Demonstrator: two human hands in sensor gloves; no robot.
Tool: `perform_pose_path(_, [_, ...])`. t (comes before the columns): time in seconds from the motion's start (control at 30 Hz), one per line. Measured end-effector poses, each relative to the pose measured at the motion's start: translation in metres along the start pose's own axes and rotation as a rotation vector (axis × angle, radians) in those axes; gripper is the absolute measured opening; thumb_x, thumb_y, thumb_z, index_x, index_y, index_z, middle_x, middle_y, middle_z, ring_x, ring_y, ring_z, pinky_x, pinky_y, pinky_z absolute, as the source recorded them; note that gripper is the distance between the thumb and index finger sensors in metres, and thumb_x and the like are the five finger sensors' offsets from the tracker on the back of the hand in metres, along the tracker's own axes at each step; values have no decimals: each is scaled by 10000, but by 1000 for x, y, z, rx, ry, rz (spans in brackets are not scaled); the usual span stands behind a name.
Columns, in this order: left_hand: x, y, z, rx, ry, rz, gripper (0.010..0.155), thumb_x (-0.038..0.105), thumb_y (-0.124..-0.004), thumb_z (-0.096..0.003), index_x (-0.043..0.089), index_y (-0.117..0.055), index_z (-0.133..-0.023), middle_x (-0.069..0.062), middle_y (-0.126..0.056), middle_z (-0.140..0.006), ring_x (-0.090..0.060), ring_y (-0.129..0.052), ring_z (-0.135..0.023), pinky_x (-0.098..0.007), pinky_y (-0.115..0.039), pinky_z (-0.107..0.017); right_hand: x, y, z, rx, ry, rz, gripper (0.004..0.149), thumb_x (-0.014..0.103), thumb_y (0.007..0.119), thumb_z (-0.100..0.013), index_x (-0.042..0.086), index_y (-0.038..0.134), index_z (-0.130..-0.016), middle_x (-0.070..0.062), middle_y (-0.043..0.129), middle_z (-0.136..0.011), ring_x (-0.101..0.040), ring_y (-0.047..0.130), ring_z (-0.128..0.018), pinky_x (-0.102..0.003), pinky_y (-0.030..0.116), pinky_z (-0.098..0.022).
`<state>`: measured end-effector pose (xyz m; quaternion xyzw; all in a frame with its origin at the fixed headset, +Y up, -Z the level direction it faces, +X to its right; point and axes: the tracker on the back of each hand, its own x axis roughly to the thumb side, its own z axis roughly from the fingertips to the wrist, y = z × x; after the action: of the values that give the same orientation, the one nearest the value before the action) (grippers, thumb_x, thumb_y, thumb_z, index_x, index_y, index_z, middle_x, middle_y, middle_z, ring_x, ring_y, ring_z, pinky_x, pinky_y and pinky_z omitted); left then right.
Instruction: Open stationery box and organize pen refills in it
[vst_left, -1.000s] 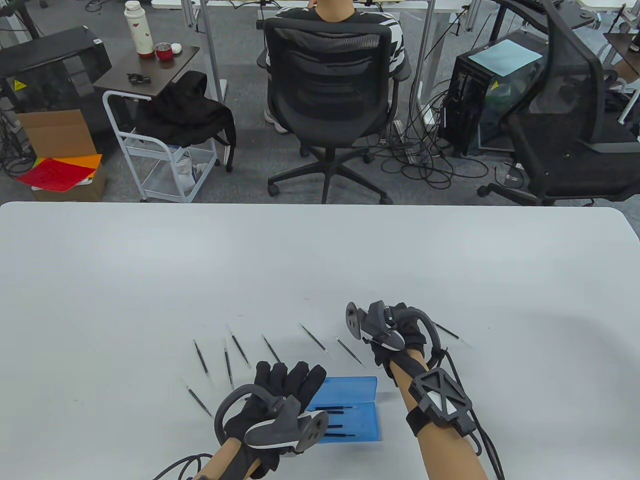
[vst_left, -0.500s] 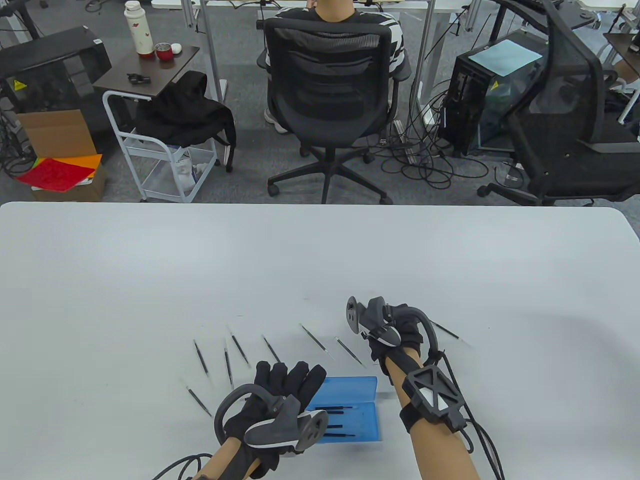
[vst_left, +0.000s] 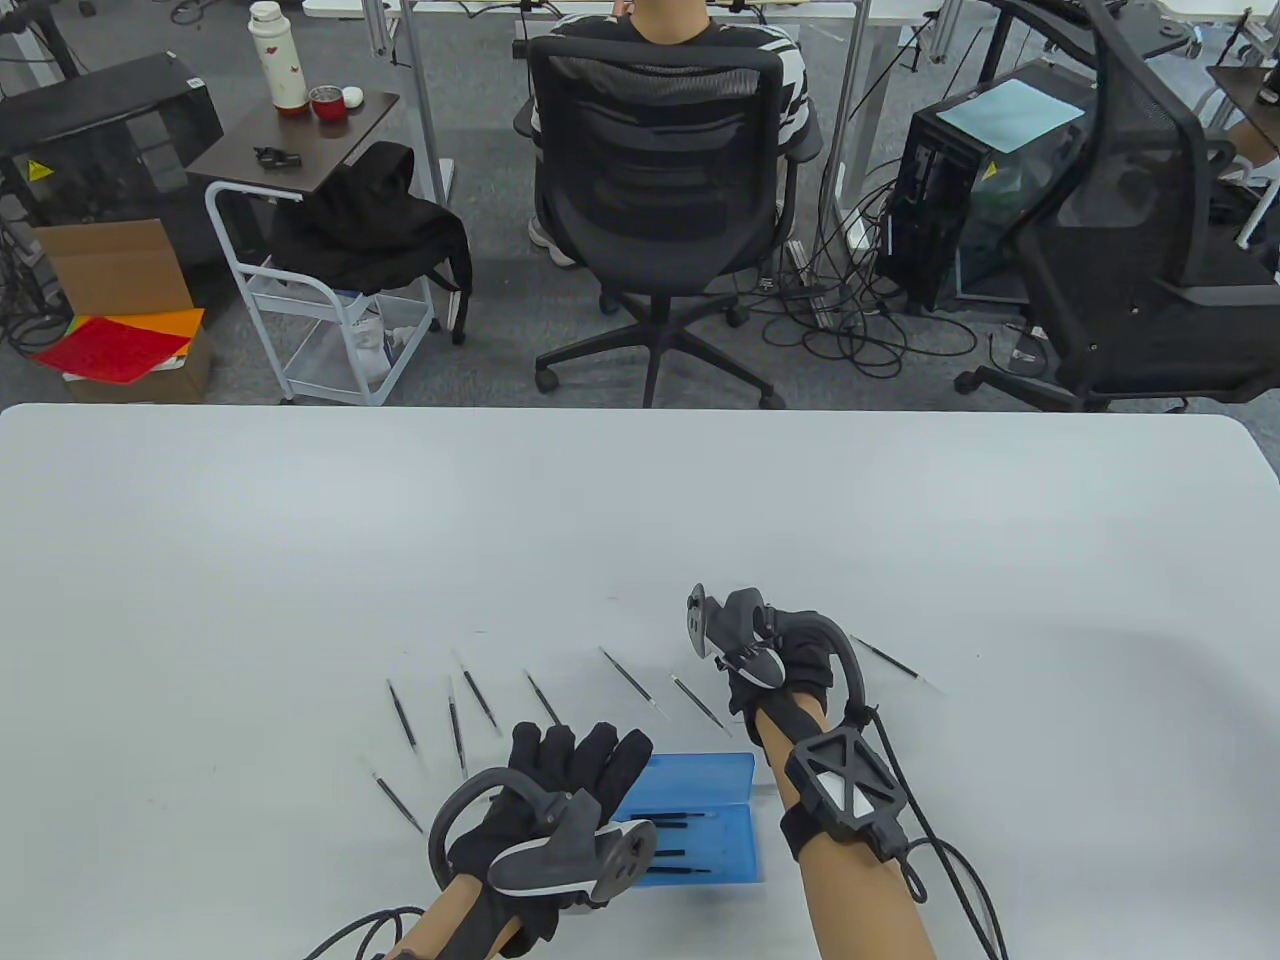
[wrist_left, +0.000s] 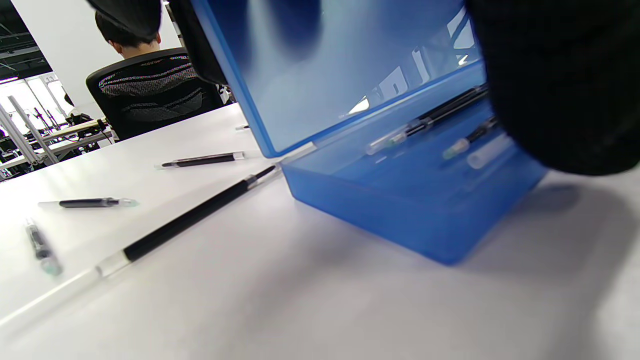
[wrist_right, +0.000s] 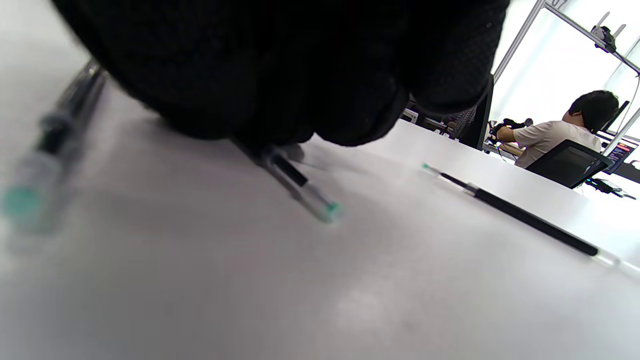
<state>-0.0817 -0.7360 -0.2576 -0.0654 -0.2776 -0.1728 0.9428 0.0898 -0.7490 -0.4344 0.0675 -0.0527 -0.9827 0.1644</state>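
Rightward hand (vst_left: 790, 650) has edged farther, pinching a refill (wrist_right: 300, 187); left hand (vst_left: 570, 790) flat.

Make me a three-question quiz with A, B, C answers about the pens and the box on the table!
1. Where does the left hand rest?
A. on the box
B. on a chair
C. in the air

2. What colour is the stationery box?
A. red
B. blue
C. green

3. Is the box lid open?
A. shut
B. open
C. missing

Answers: 1 A, its fingers lie on the box's left side. 2 B, clear blue plastic in both views. 3 B, the lid stands up with pen refills lying inside.
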Motion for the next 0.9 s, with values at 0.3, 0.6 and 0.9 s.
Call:
perform_pose_path(0.3, [0,0,0,-1,-1,2,1327,699,-847,-285,142,-5,-1146,-170,-268,-1252,-513,-566,-1090,-736,-458,-755,-2,1,-2,-19,-19,-9,582,339,962,-361,134,827,-889,-23,1064,-661,-315,1038,-589,-586,830,-591])
perform_pose_path(0.6, [0,0,0,-2,-2,5,1326,700,-846,-286,143,-3,-1146,-170,-267,-1252,-512,-564,-1091,-736,-456,-756,-13,-10,6,-94,-70,-22,580,342,953,-373,136,816,-897,-19,1056,-673,-309,1031,-605,-581,829,-597])
perform_pose_path(0.9, [-1,0,-1,-4,-3,7,1328,701,-846,-284,143,-3,-1145,-168,-267,-1252,-511,-563,-1091,-736,-456,-756,-39,-59,73,-332,-321,-84,587,339,945,-382,141,798,-915,-20,1040,-693,-303,1021,-620,-579,823,-607])
